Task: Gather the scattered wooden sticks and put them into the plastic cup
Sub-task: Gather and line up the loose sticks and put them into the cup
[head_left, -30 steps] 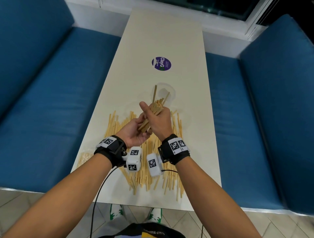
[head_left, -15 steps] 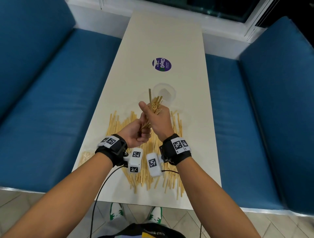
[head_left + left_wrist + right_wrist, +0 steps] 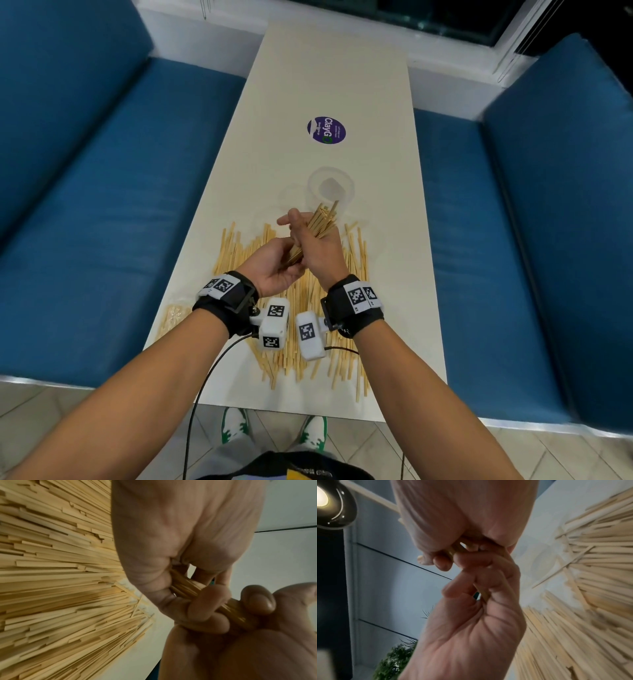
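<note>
While many sticks [image 3: 308,308] lay on the table [image 3: 394,240], right hand [image 3: 318,250] and left hand [image 3: 274,267] clasped one bundle [image 3: 322,219], apparently squaring it for the plastic cup [image 3: 330,186].

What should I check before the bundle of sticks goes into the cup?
1. Bundle gripped: ok, right hand wraps it, left hand holds the lower end.
2. Stick ends even: not ok, one stick pokes out past the others.
3. Plastic cup upright with its mouth open: ok.
4. Bundle tips over the cup mouth: not ok, they sit at its near rim.
5. Cup steadied: not ok, neither hand touches it.
6. Loose sticks remaining on the table: not ok, many still there.
</note>
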A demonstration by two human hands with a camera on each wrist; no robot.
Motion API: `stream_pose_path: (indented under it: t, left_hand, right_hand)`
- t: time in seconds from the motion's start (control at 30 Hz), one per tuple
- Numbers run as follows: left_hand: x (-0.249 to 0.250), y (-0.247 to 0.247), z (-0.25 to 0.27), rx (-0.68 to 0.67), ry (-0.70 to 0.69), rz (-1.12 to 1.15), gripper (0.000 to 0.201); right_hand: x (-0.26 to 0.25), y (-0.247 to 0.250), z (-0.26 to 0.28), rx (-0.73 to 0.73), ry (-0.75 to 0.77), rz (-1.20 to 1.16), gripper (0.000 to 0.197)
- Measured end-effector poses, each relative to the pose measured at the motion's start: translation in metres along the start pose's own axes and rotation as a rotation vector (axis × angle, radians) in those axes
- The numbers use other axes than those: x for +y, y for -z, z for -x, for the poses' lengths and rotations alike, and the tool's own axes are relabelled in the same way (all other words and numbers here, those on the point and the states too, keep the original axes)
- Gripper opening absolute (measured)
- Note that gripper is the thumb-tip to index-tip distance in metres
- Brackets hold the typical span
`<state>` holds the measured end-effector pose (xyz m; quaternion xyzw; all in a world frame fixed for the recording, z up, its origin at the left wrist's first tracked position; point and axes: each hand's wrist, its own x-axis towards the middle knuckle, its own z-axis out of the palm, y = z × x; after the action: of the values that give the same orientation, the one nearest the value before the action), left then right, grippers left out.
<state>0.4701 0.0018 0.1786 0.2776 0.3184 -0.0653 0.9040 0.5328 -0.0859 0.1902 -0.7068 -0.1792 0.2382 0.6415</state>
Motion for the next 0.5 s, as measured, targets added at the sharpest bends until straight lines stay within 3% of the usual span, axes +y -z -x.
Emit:
stream_pose_path:
  t: [0.23, 0.43, 0.5]
  left_hand:
    - [-0.0009, -0.0016, 0.0062, -0.021, -0.045, -0.229, 0.028]
    - [-0.0032, -0.0038, 0.0085, 0.015, -0.035, -0.224, 0.032]
    - [-0.0046, -0.0010, 0.0059, 0.050, -0.012, -0.130, 0.029]
  right_hand:
    - [0.0027, -0.0003, -0.0050, 0.024, -0.088, 0.062, 0.042]
    - [-0.0021, 0.0008, -0.0001, 0.017, -0.102, 0.086, 0.036]
    - [-0.0035, 0.0000, 0.0011, 0.045, -0.104, 0.115, 0.034]
